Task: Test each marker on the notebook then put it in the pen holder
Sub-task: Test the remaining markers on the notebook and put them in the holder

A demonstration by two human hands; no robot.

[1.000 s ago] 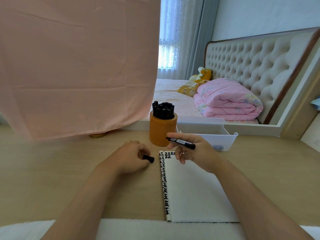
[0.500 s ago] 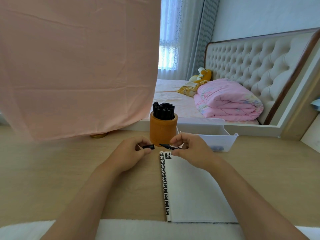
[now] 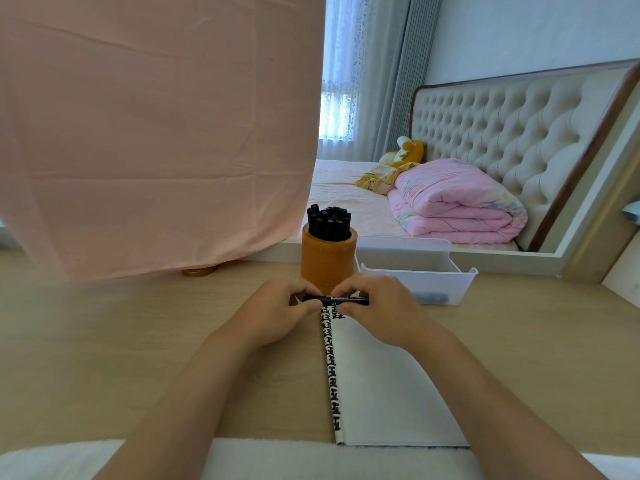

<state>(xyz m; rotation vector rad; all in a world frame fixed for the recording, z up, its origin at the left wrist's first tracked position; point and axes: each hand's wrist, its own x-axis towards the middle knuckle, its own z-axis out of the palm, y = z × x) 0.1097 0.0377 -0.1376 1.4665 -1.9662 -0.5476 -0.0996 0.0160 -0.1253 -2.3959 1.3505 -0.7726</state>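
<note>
While both grips — left hand [image 3: 273, 315], right hand [image 3: 384, 306] — clamp one marker [image 3: 349, 300], one notebook [image 3: 381, 393] lies nearby.

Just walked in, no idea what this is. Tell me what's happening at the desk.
A person holds one black marker level between both hands: the left hand pinches one end, the right hand the barrel, just above the top of the notebook. The pen holder behind holds many other markers.
</note>
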